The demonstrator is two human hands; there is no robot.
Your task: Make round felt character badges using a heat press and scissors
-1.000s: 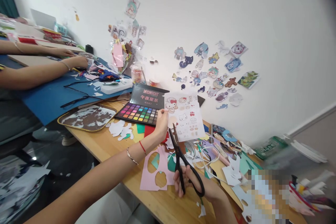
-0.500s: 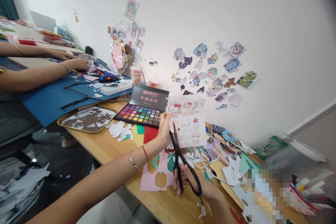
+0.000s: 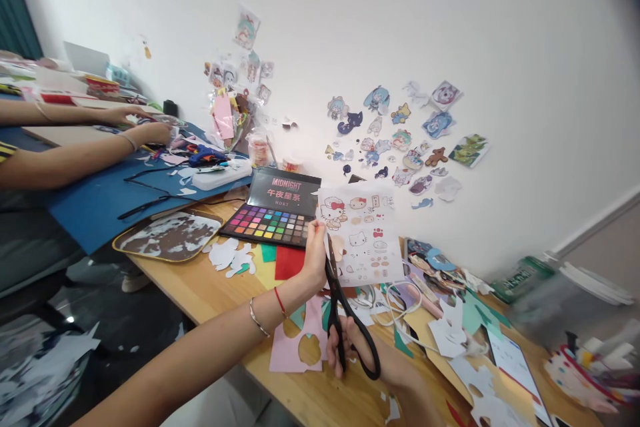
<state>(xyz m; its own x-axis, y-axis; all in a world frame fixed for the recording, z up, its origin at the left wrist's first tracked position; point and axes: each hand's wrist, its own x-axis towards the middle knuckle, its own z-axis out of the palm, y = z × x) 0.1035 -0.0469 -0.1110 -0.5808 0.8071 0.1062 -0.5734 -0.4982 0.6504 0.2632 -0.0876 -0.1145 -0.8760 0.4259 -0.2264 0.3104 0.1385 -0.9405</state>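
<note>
My left hand [image 3: 315, 257] pinches the left edge of a white sheet [image 3: 367, 257] printed with small cartoon cat figures and red bows. Black scissors [image 3: 339, 300] are gripped by their handles in my right hand [image 3: 350, 347], below the sheet. Their blades point up and lie at the sheet's lower left part, close to my left fingers. Under the scissors, a pink sheet with cut-out holes [image 3: 280, 355] rests on the wooden table [image 3: 300, 393].
An open makeup palette [image 3: 285, 197] stands behind my left hand, with a gold-rimmed tray [image 3: 170, 235] to its left. White paper scraps [image 3: 223, 253] lie nearby. At the far left another person's hands [image 3: 150, 133] work over a blue table [image 3: 100, 207]. A pencil pouch [image 3: 580, 380] sits at right.
The view has shifted slightly. The scissor handles look closer together, and the printed sheet is tilted a little differently. The other person's hands have moved slightly.
</note>
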